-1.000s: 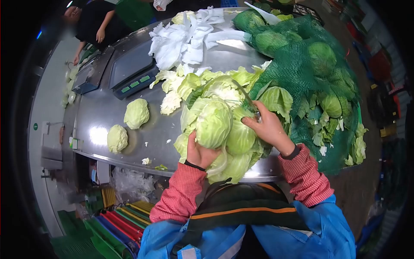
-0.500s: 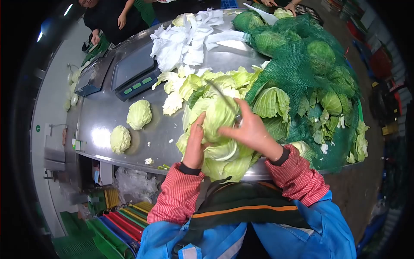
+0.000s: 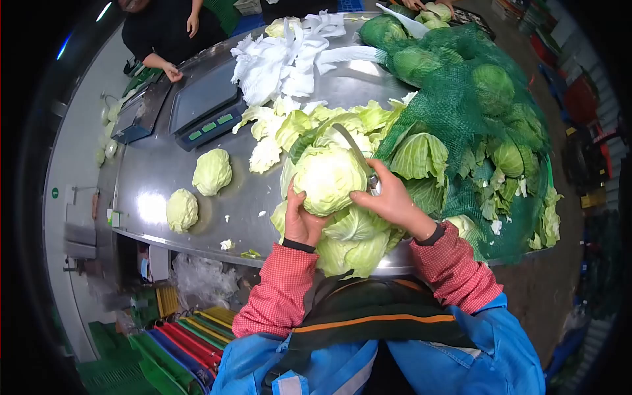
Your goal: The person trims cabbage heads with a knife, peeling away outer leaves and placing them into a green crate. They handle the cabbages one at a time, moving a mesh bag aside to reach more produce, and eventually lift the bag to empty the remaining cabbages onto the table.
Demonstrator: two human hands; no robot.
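Note:
A pale green cabbage (image 3: 329, 179) rests in my left hand (image 3: 303, 220), whose fingers curl under its lower left side. My right hand (image 3: 397, 203) grips a knife (image 3: 353, 146) with a curved blade pointing up and left past the cabbage's upper right side. My right thumb presses against the cabbage. Loose cabbage leaves (image 3: 352, 250) lie beneath, and more leaves (image 3: 296, 128) are heaped behind it. To the left on the steel table (image 3: 247, 197) sit two trimmed cabbages, one farther (image 3: 212, 172) and one nearer (image 3: 182, 210).
A green mesh sack (image 3: 447, 99) of cabbages fills the right side. A digital scale (image 3: 205, 105) stands at back left, beside white netting-like wraps (image 3: 283, 66). Across the table is a person in black (image 3: 168, 33); another person's hands (image 3: 415, 4) show at the top.
The cabbage has turned, showing a rounder, paler face. My left hand has dropped from its side to below it. The person across the table has moved a hand toward the scale.

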